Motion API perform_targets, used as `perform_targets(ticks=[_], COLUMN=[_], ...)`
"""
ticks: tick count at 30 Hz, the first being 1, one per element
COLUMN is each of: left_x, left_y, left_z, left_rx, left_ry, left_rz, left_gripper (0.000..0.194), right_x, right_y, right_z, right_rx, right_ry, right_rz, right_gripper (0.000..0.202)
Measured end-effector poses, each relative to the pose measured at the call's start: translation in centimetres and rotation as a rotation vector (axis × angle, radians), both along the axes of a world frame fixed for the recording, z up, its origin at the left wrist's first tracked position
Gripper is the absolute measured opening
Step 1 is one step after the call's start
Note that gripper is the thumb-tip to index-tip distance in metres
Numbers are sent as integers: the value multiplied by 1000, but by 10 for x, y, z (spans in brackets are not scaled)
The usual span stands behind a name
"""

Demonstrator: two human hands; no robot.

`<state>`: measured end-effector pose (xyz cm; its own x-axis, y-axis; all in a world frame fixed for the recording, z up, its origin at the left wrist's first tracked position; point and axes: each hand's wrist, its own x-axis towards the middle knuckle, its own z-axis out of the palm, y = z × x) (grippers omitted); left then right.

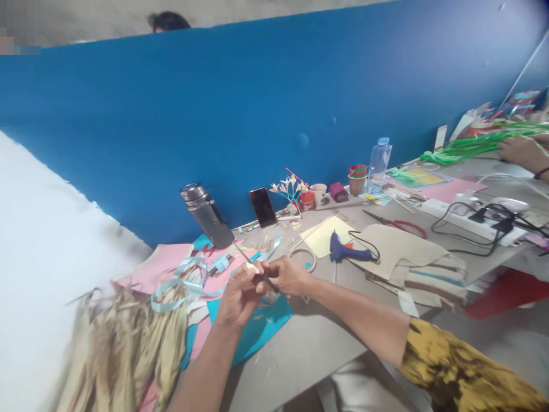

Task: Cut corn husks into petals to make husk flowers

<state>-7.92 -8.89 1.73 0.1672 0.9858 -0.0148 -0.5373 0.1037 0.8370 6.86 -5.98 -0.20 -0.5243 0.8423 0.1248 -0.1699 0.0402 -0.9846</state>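
Note:
My left hand (239, 292) and my right hand (286, 276) meet above a blue sheet (268, 323). A small cream piece (253, 268) is pinched between the fingertips of my left hand. A thin dark rod-like tool (243, 253) slants up and left past this piece, and my right hand closes round its lower part. What kind of tool it is cannot be made out. Dried husks (124, 343) lie to the left of my left hand, beside a curled light blue ribbon (171, 294).
Behind my hands stand a dark flask (206, 216), a phone (263, 207) and cream flowers (289, 186). To the right lie a blue glue gun (349, 250), red-handled scissors (403, 225), folded cloth (420, 266) and a power strip (469, 219). Another person's hand (521, 151) touches green strips (467, 146).

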Motion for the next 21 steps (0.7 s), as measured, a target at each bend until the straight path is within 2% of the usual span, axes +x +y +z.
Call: perform_targets(ticks=[3,6,10,16,18,21], left_x=[0,1,1,-1,-2,-2], left_y=[-1,-1,1,4,4,3], left_z=[1,0,-1,-3,-3,-4], left_rx=[34,27,17,-25,-49,-43], left_ry=[12,40,47,50,37,8], left_rz=[-11,-12,-9,-7,-25,-37], left_gripper=[16,16,16,17,20,24], right_x=[6,12,10,-8,-9,-3], right_y=[8,14,13,6,5,6], right_z=[-4,-5,-7,-24,-25,-19], right_rx=[54,91,103,65,44,18], right_ry=[-21,-94,-140,-87,-103,-130], right_rz=[102,136,112,-99,-102,-21], right_gripper=[41,37,39,44,44,43])
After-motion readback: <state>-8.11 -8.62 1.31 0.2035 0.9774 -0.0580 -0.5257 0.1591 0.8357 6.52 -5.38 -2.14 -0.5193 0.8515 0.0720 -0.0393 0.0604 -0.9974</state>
